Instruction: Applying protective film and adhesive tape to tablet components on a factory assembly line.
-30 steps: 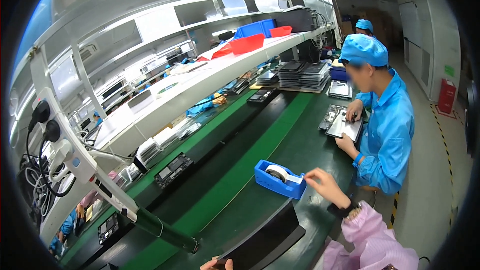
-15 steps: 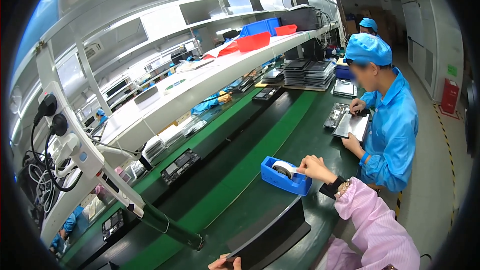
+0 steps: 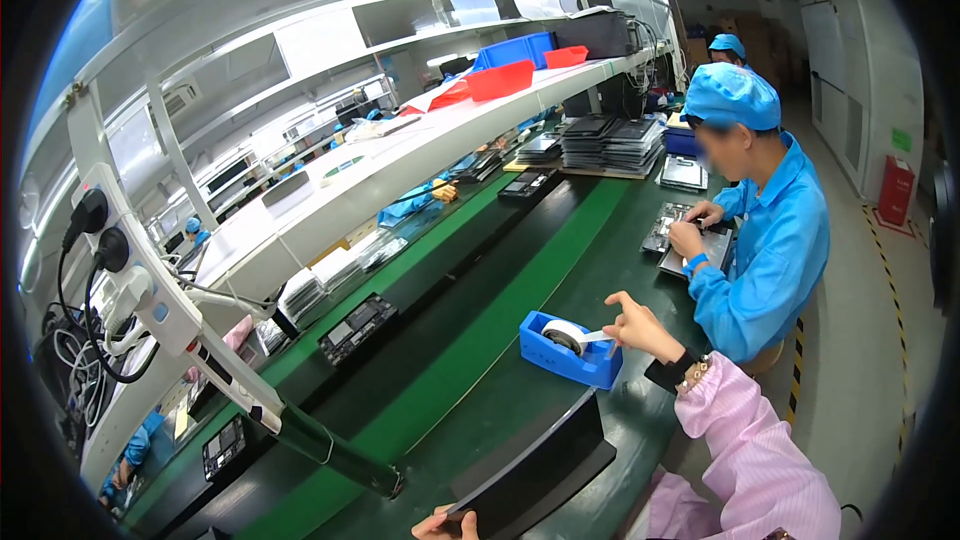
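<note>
At the lower edge, my left hand point(image 3: 446, 524) grips the near end of a thin, dark panel point(image 3: 540, 460), its fingers closed on the edge. The panel looks folded or doubled, with one sheet tilted up and a black part lying beneath. Beyond it stands a blue tape dispenser point(image 3: 565, 360) with a roll of white tape point(image 3: 566, 336). Over the dispenser's right end, my right hand point(image 3: 642, 330) meets the loose end of the tape at the thumb. The index finger is raised apart; the other fingers are partly hidden.
On the right, a co-worker in blue point(image 3: 765, 230) handles an opened device point(image 3: 668, 230). Several dark device bases point(image 3: 357, 328) lie along the green-and-black conveyor point(image 3: 440, 380). A post point(image 3: 335, 450) with a socket strip point(image 3: 140, 270) rises at left. Stacked panels point(image 3: 610, 147) stand farther back.
My right index finger has lifted away from the thumb, and the hand has moved slightly up. My left hand still holds the panel. The co-worker's hands have come together over the device.
</note>
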### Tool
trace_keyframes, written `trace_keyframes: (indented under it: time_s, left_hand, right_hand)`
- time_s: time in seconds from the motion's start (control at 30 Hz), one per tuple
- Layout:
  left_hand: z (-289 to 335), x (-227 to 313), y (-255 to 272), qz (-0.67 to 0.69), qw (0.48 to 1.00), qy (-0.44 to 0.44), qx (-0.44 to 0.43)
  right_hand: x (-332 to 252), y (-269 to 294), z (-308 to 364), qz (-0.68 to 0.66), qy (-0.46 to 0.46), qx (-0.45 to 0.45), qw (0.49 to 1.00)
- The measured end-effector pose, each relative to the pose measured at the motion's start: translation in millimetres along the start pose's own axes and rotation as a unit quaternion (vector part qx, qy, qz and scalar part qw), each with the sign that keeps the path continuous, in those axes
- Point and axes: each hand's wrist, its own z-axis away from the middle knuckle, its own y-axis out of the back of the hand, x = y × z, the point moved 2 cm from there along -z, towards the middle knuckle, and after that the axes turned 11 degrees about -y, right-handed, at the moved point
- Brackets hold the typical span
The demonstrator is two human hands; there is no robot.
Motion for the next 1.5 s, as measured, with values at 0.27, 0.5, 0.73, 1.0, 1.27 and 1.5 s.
trace_keyframes:
  time_s: [0.27,0.5,0.73,1.0,1.27,1.5]
  left_hand:
    - [2.0,3.6,-3.4,0.010,1.000,0.010,0.004]
    - [1.4,-2.5,-1.3,0.005,1.000,0.000,0.004]
    - [0.5,-0.5,-1.1,0.001,1.000,-0.003,0.002]
    - [1.8,0.4,-0.1,0.009,1.000,-0.015,-0.002]
    - [-0.2,-8.8,3.2,-0.002,0.999,-0.038,-0.007]
    - [1.9,-3.8,0.4,0.001,1.000,-0.021,0.009]
  right_hand:
    - [57.8,-13.2,16.9,-0.195,-0.076,-0.034,0.977]
    - [70.1,-21.1,28.1,-0.307,-0.104,-0.057,0.944]
    - [110.2,-58.7,37.4,-0.470,-0.136,-0.012,0.872]
    - [84.0,-22.5,80.9,-0.568,-0.118,-0.115,0.806]
    - [-32.5,-38.6,100.4,-0.476,0.111,-0.225,0.843]
    - [-27.7,-55.5,100.0,-0.469,0.127,-0.218,0.846]
